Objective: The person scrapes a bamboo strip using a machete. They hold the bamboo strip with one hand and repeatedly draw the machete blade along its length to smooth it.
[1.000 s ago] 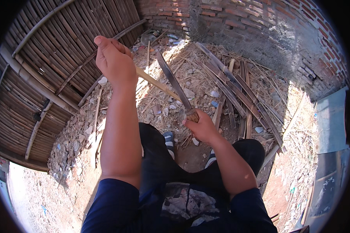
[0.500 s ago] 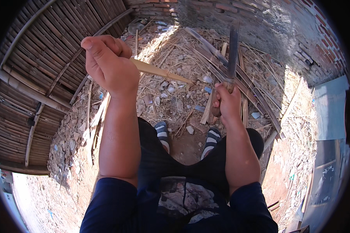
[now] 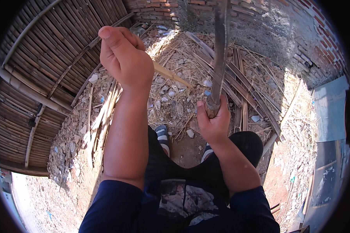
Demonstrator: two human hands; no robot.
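My left hand [image 3: 128,58] is raised at the upper left, its fingers closed round a pale bamboo strip [image 3: 171,74]. The strip slopes down to the right, and its far end is near the rubble; the end inside my fist is hidden. In my right hand [image 3: 216,120] is a machete, gripped by its wooden handle. The dark machete blade [image 3: 221,46] points up and away, nearly upright and slightly blurred. Blade and strip are apart.
Split bamboo lengths [image 3: 247,87] lie piled beyond my right hand, over rubble and straw. More pale strips [image 3: 103,112] rest beside my left forearm. A slatted bamboo panel [image 3: 54,58] stands at left, a brick wall [image 3: 256,50] behind, and grey-blue sheets [image 3: 330,108] at right.
My right hand has moved left and the machete is raised higher, its blade now nearer. My left hand has shifted right, still holding the bamboo strip.
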